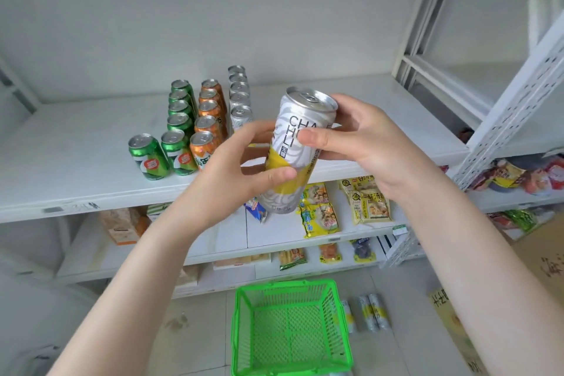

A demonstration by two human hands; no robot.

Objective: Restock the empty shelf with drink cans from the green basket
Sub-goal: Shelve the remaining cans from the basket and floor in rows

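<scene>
I hold a tall white-and-yellow drink can [297, 143] upright in both hands, in front of the white shelf [76, 162]. My left hand [235, 174] grips its lower half and my right hand [357, 137] grips its upper half. On the shelf stand a row of green cans [178, 125], a row of orange cans [209, 119] and a row of white cans [239, 98], running front to back. One more green can [148, 156] stands alone at the front left. The green basket [290, 327] sits on the floor below, with nothing visible inside.
Three white-and-yellow cans [370, 311] lie on the floor right of the basket. Lower shelves hold snack packets [320, 210]. A second white rack [515, 119] stands at the right. The shelf's right half is bare.
</scene>
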